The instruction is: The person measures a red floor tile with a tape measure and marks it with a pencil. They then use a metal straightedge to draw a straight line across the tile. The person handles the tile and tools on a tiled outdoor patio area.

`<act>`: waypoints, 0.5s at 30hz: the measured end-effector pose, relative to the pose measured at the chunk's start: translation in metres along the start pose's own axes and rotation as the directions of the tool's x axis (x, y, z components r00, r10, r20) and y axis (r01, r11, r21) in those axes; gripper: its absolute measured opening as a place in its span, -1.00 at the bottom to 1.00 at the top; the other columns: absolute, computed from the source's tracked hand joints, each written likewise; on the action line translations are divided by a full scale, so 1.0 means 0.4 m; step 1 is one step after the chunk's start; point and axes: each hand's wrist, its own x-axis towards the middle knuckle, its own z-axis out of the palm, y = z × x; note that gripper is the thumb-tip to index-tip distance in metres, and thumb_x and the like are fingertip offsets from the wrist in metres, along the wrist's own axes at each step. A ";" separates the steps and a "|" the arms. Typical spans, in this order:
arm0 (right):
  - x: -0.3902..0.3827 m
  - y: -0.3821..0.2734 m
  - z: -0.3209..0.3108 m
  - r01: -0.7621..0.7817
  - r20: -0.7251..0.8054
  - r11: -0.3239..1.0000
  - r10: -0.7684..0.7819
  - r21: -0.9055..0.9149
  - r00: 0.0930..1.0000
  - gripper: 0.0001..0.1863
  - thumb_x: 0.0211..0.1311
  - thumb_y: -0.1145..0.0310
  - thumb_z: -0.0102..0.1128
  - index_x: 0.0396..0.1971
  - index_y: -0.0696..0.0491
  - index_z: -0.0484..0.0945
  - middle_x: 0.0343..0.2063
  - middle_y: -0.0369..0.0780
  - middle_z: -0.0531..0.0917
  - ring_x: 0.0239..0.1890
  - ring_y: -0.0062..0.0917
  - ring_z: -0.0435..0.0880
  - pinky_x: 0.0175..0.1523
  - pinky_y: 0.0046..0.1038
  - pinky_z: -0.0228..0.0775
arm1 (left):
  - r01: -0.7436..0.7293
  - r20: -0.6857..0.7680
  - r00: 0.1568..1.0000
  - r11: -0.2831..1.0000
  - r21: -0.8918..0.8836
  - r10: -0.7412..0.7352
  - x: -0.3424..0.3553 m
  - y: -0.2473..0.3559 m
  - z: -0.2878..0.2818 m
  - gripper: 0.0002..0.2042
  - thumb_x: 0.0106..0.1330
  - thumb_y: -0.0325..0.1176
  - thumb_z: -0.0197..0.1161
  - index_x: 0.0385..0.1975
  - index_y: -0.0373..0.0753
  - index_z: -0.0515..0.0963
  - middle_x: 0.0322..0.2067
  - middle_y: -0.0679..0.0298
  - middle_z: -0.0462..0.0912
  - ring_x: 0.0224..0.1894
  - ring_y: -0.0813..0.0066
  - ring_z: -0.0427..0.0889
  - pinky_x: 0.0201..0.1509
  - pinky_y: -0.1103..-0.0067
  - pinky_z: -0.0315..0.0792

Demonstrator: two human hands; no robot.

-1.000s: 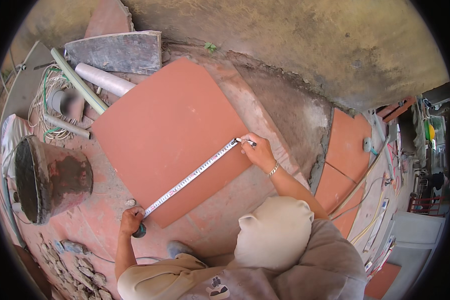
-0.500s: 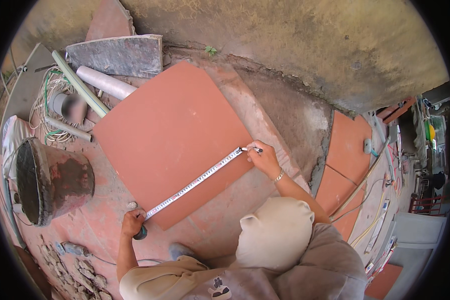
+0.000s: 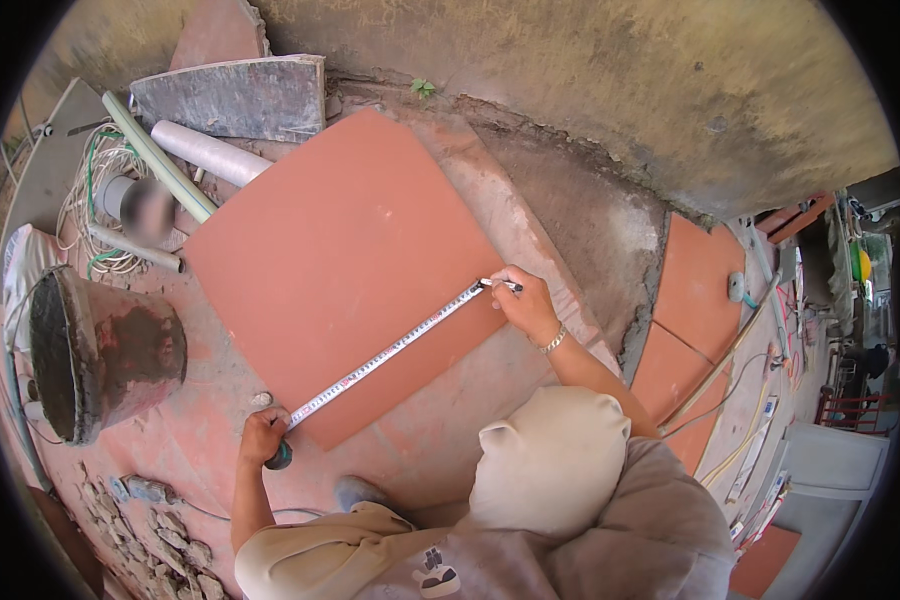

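Note:
A large terracotta-coloured tile (image 3: 340, 230) with one corner cut off lies flat in front of me. Across its near part runs the pulled-out blade of a tape measure (image 3: 390, 354), slanting from lower left to upper right. My left hand (image 3: 264, 436) is closed around the tape's dark case at the tile's near left edge. At the tile's right edge my right hand (image 3: 526, 303) pinches a slim pen or marker (image 3: 502, 285), its tip at the far end of the blade. A bracelet circles my right wrist.
A mortar-crusted bucket (image 3: 120, 365) stands at left, near coiled cable, pipes (image 3: 210, 152) and an angle grinder-like tool (image 3: 142, 488). Rubble (image 3: 160, 540) lies at lower left. A stained wall (image 3: 610, 90) rises behind; laid tiles (image 3: 685, 310) continue at right.
The whole scene sits slightly higher in view. My right hand has turned a little around the pen at the blade's end; my left hand keeps its hold on the tape measure.

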 end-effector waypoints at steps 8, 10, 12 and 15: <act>-0.022 0.010 -0.025 -0.073 -0.126 0.996 0.080 0.059 0.989 -0.80 0.36 0.34 0.16 -0.24 0.16 0.66 -0.53 -0.20 0.71 -0.51 -0.54 0.71 -0.36 -0.50 0.48 | -0.020 0.014 1.000 0.999 0.044 0.019 0.003 -0.005 -0.007 -0.88 0.30 -0.46 0.23 -0.36 -0.34 0.69 -0.56 0.29 0.64 -0.48 0.55 0.56 -0.32 0.52 0.46; -0.022 0.021 -0.036 -0.063 -0.164 0.997 0.068 0.034 0.984 -0.77 0.38 0.30 0.15 -0.26 0.17 0.65 -0.47 -0.15 0.70 -0.43 -0.41 0.72 -0.31 -0.41 0.50 | 0.000 -0.004 1.000 0.997 0.073 0.000 0.004 -0.005 -0.005 -0.90 0.29 -0.51 0.22 -0.41 -0.34 0.66 -0.57 0.40 0.58 -0.47 0.65 0.50 -0.36 0.59 0.40; -0.014 0.038 -0.039 0.071 -0.194 0.939 -0.143 -0.336 0.971 -0.74 0.41 0.26 0.14 -0.27 0.17 0.63 -0.37 -0.07 0.69 -0.31 -0.24 0.70 -0.19 -0.29 0.51 | -0.008 -0.002 1.000 0.998 0.065 0.008 0.004 -0.007 -0.007 -0.90 0.30 -0.50 0.23 -0.41 -0.34 0.66 -0.57 0.39 0.59 -0.48 0.64 0.52 -0.37 0.59 0.41; -0.009 0.072 -0.038 0.038 -0.159 0.894 -0.120 -0.446 0.980 -0.69 0.44 0.19 0.09 -0.24 0.17 0.59 -0.21 0.06 0.63 -0.12 0.02 0.60 0.02 -0.10 0.46 | -0.032 0.020 0.999 0.999 0.033 0.031 0.011 -0.005 -0.004 -0.88 0.32 -0.47 0.24 -0.43 -0.34 0.65 -0.57 0.37 0.60 -0.50 0.63 0.54 -0.38 0.59 0.42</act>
